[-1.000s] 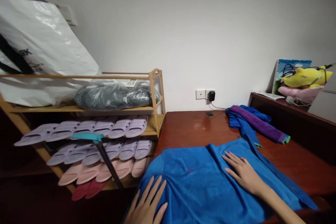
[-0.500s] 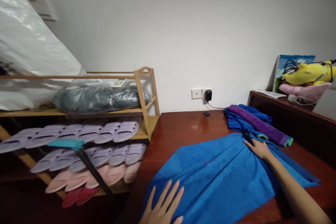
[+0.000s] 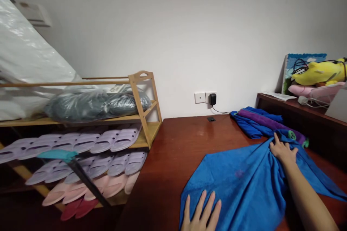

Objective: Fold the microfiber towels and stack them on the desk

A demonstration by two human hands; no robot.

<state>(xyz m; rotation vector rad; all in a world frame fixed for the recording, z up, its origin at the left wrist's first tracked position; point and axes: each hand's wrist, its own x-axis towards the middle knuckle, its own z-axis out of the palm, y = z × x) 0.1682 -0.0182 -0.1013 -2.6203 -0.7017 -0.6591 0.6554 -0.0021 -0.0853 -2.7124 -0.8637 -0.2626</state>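
A large blue cloth point(image 3: 233, 177) lies spread and creased over the front right of the reddish-brown table point(image 3: 173, 148). My left hand point(image 3: 202, 213) rests on its lower left part, fingers spread. At the cloth's upper end, my right hand point(image 3: 283, 149) presses on gathered folds with its fingers apart. Just behind that hand are a rolled purple cloth point(image 3: 257, 119) with a green edge and bunched dark blue cloth point(image 3: 248, 128).
At the left, a wooden rack point(image 3: 148, 126) holds lilac slippers point(image 3: 127, 137), pink slippers and a plastic-wrapped bundle point(image 3: 92, 104). A black plug point(image 3: 213, 99) sits in the wall. The raised shelf point(image 3: 306, 106) at right carries a yellow plush toy point(image 3: 320, 73).
Both hands have moved right, and the blue cloth has shifted right with them. Its upper end is more bunched, with deeper folds. The view has turned slightly.
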